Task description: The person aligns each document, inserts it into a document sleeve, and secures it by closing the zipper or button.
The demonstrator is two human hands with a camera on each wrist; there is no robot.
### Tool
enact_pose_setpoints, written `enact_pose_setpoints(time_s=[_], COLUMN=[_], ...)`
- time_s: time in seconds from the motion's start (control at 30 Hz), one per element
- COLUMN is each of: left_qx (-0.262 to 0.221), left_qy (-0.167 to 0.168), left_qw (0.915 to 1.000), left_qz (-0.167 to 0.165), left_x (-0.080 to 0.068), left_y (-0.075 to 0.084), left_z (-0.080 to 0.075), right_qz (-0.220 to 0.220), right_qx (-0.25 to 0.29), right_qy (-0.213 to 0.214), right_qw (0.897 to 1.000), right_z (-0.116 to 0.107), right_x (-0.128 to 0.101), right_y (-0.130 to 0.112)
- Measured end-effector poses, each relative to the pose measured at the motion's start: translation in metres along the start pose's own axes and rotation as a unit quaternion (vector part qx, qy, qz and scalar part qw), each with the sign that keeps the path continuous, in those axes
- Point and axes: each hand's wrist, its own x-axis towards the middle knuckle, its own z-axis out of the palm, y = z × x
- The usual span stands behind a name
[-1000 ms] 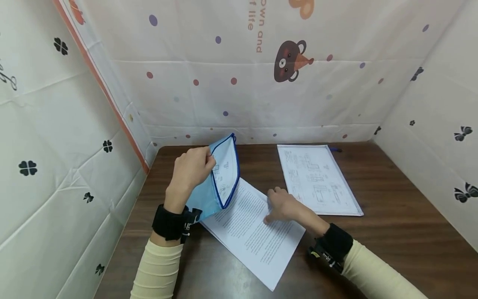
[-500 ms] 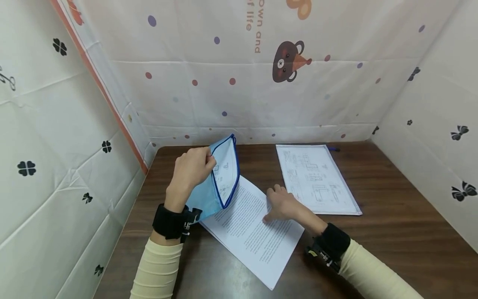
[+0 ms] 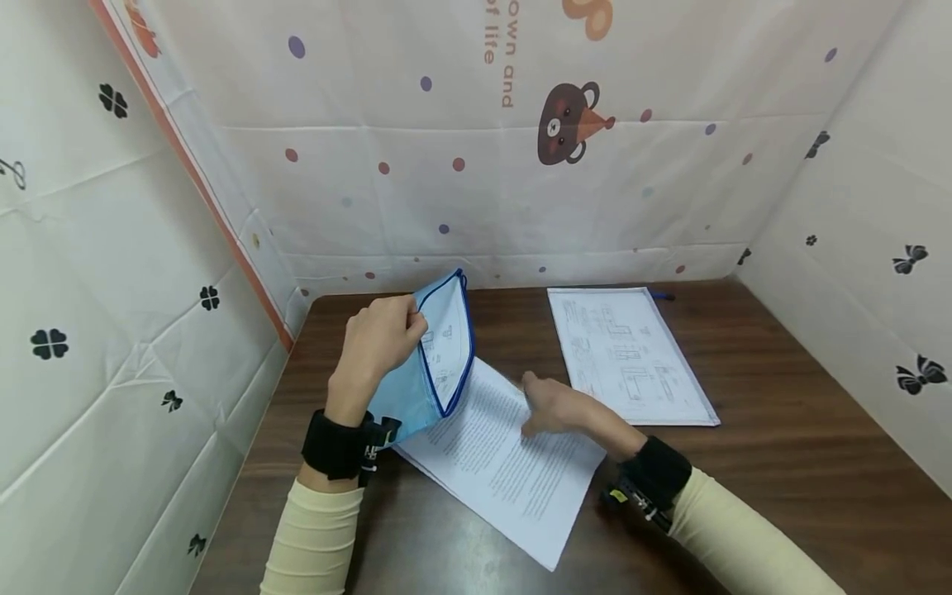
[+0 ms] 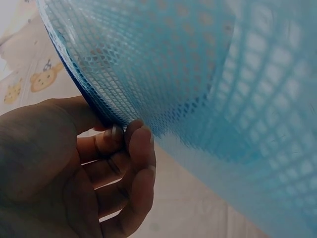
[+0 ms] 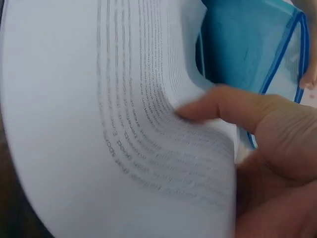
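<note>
Currently the left hand (image 3: 379,335) pinches the top edge of the blue mesh zip pouch (image 3: 435,359), thumb and curled fingers (image 4: 141,148) clamped on the dark-blue zipper rim, holding it tilted up off the table (image 3: 781,463) at the left, mouth open toward the right. A sheet with drawings shows inside it. The right hand (image 3: 554,406) grips the right edge of the printed text pages (image 3: 506,463); the wrist view shows the thumb (image 5: 223,106) on top of the sheet, which curls upward, other fingers hidden underneath. The stack's far-left corner sits just at the pouch mouth, the rest lying diagonally on the table toward the near edge. Far right, apart from both hands, a clear document sleeve with drawings (image 3: 628,355) lies flat.
</note>
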Motion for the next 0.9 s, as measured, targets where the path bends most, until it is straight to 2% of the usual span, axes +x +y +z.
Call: enact_pose_setpoints(time_s=[0.17, 0.3, 0.37, 0.47, 0.6, 0.73, 0.9], left_qx=[-0.008, -0.01, -0.009, -0.013, -0.019, -0.016, -0.012], left_qy=[-0.006, -0.011, -0.011, -0.01, -0.013, -0.024, -0.028], left_qw=[0.9999, 0.9999, 0.9999, 0.9999, 0.9997, 0.9996, 0.9995], left_qz=[0.002, 0.002, 0.001, 0.0, 0.001, 0.002, 0.0], left_x=[0.0, 0.0, 0.0, 0.001, 0.001, 0.002, 0.002], left_y=[0.0, 0.0, 0.0, 0.0, 0.001, 0.001, 0.0], left_z=[0.0, 0.001, 0.002, 0.003, 0.003, 0.003, 0.001], right_qz=[-0.051, -0.108, -0.121, -0.11, -0.083, -0.048, -0.022], right_qx=[0.068, 0.096, 0.099, 0.087, 0.119, 0.175, 0.191], right_qy=[0.019, 0.002, -0.012, -0.034, -0.044, -0.009, 0.039], right_qw=[0.996, 0.989, 0.988, 0.99, 0.988, 0.983, 0.981], right_z=[-0.006, -0.017, -0.024, -0.035, -0.048, -0.061, -0.073], right_x=[0.0, -0.001, -0.003, -0.01, -0.022, -0.032, -0.043], right_y=[0.015, 0.025, 0.028, 0.032, 0.043, 0.061, 0.08])
